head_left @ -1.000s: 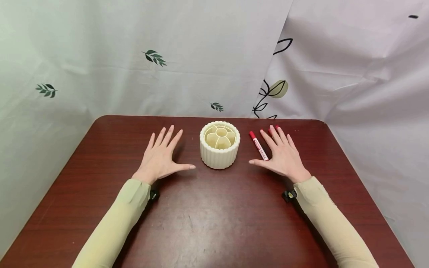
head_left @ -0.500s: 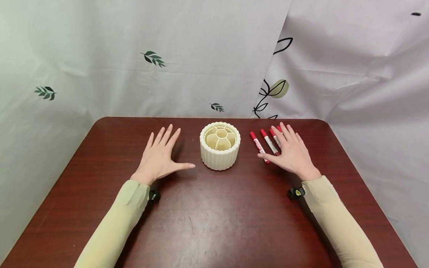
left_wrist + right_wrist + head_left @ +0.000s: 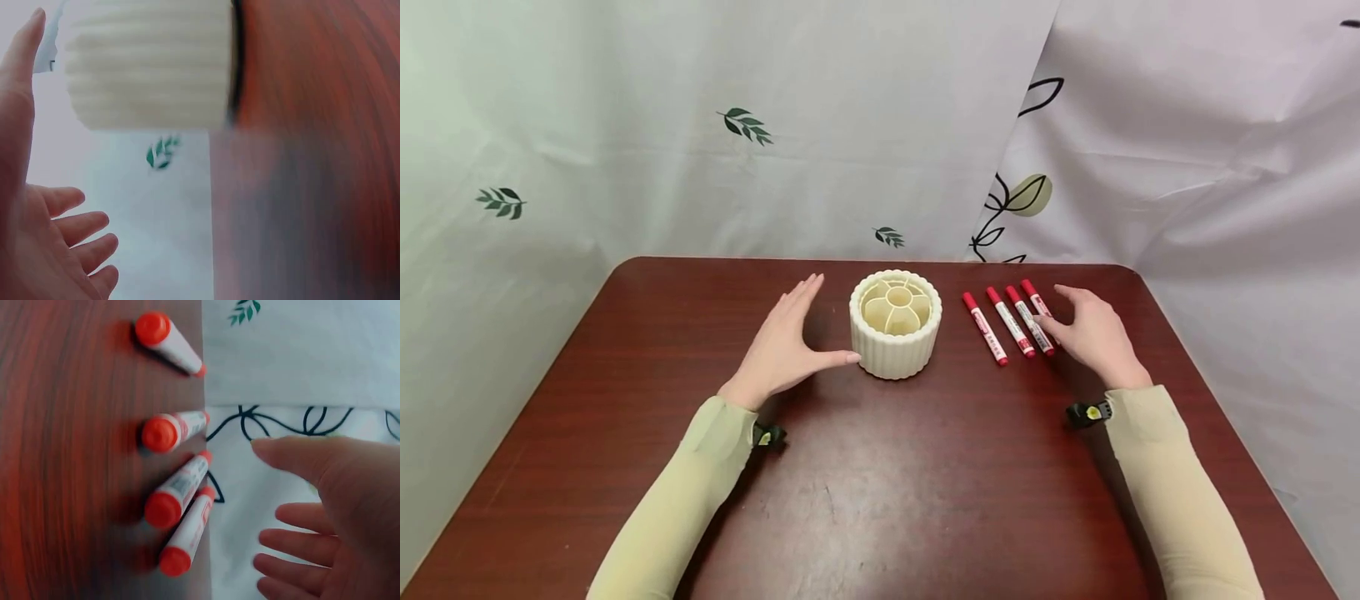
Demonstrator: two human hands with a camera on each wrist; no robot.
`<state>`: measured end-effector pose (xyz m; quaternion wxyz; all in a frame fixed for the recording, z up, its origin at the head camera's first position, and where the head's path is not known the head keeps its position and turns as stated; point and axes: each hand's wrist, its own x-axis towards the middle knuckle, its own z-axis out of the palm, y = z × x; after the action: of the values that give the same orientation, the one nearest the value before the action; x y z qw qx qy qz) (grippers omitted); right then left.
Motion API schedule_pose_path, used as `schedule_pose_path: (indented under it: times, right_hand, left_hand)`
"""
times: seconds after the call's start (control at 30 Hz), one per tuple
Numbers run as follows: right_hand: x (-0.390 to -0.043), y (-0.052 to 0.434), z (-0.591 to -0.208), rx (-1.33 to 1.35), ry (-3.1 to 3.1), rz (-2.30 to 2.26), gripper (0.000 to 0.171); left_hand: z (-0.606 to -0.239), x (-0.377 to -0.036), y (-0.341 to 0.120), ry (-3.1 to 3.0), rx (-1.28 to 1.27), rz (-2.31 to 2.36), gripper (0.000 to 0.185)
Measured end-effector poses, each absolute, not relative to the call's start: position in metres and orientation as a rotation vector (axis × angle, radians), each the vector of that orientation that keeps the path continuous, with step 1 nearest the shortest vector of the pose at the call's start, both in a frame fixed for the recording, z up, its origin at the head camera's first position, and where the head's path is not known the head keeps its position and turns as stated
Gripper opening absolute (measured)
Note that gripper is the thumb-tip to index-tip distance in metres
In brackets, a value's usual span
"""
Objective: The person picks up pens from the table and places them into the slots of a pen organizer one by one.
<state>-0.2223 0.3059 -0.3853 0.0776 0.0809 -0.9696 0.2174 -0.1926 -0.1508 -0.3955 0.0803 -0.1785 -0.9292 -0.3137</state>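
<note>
A cream, ribbed round pen holder (image 3: 891,354) with petal-shaped compartments stands upright at the table's back middle. Its compartments look bare from above. My left hand (image 3: 781,346) is beside it on the left, thumb tip at its lower side, fingers extended; the left wrist view shows the holder's ribbed wall (image 3: 150,69) close by. Several white markers with red caps lie side by side to the right, the leftmost marker (image 3: 986,330) a little apart. My right hand (image 3: 1097,337) hovers over the rightmost marker (image 3: 1037,298), thumb and fingers apart, holding nothing. All the markers show in the right wrist view.
The dark red-brown wooden table (image 3: 880,483) has rounded back corners. A white cloth (image 3: 820,183) with leaf prints hangs right behind it. Both wrists wear a black strap device; the left device (image 3: 770,437) sits just above the tabletop.
My right hand has moved right, off the markers, uncovering them, and its fingers have bent. My left hand has shifted right to the pen holder and turned onto its side.
</note>
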Motion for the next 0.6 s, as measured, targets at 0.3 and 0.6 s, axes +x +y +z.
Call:
schedule_pose_path:
  times: [0.3,0.6]
  right_hand:
    - [-0.223,0.32,-0.394,0.161,-2.979,0.696,0.051]
    - [-0.222,0.326,-0.402,0.123,-2.978,0.686,0.034]
  left_hand:
    - [-0.395,-0.195,-0.114,-2.627,-0.549,-1.343,0.122]
    - [-0.405,-0.199,-0.095,-2.576,-0.476,-1.482,0.126]
